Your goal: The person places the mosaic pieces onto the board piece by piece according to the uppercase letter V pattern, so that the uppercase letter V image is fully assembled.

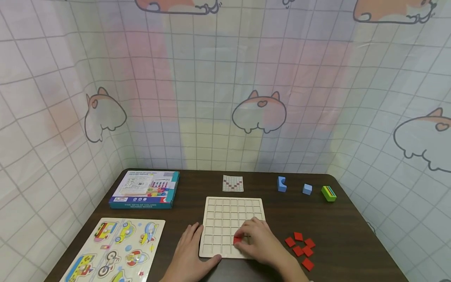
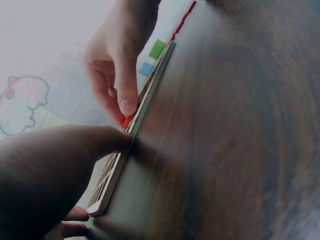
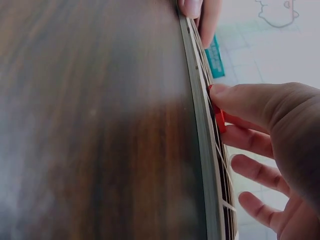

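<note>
A pale wooden grid board [image 1: 222,219] with square cells lies on the dark table. Over its front part, my right hand [image 1: 260,242] pinches a small red square tile [image 1: 237,240] between thumb and fingers. The right wrist view shows the tile [image 3: 219,116] tilted at the grid, its other fingers spread apart. My left hand [image 1: 190,252] rests at the board's front left corner, fingers extended along the left side. Its thumb [image 2: 112,139] touches the front edge in the left wrist view. Several loose red tiles [image 1: 298,251] lie right of the board.
Behind the board lies a small pattern card [image 1: 233,183]. A blue arched block [image 1: 281,184], a blue cube [image 1: 307,189] and a green striped block [image 1: 329,194] stand at the back right. On the left are a boxed set [image 1: 144,189] and a picture puzzle board [image 1: 116,250].
</note>
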The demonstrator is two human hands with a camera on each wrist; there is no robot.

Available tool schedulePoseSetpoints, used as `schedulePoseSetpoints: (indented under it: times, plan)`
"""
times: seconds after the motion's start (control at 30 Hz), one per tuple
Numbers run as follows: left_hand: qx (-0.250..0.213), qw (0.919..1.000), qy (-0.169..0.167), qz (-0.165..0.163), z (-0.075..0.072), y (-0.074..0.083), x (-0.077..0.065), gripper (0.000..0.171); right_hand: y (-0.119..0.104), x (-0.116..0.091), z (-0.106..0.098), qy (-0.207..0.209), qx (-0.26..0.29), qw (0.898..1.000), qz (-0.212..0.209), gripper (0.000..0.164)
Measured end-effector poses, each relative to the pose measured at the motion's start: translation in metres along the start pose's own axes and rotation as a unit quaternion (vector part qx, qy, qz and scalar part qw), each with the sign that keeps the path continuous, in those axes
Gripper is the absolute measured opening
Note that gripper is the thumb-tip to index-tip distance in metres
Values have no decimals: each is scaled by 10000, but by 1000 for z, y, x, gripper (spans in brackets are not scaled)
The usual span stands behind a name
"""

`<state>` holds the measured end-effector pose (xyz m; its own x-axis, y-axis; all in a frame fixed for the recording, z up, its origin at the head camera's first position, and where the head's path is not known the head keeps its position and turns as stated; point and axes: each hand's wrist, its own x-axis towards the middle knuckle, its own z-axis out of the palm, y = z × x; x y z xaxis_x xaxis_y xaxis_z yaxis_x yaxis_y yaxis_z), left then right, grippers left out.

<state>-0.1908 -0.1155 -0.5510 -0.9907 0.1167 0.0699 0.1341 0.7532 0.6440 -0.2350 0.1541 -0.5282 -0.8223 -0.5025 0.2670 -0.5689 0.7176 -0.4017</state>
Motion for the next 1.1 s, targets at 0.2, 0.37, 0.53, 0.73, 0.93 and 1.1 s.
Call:
schedulePoseSetpoints:
  times: [0.2,0.37,0.53,0.73,0.93,1.1]
  plan:
    - [51,10000,-21,3,-1,0,1,116,-1,7,2,-110,-42,9999,65,11]
    - [32,10000,-57,9,1,0,2,116,-2,7,2,-165,32,9998,100,11]
    - [-2,9999,-139,-57,2,-1,3,117,-3,6,-1,-190,135,9996,158,11]
    - [-18,9998,-187,-115,3,-3,4,118,-4,5,0,-137,8,9998,113,13]
    - [20,9996,-212,-165,1,-2,4,118,-4,5,3,-99,-26,9999,123,8]
    - [15,9995,-235,-212,-1,-1,5,119,-4,6,2,-62,-36,9999,80,6]
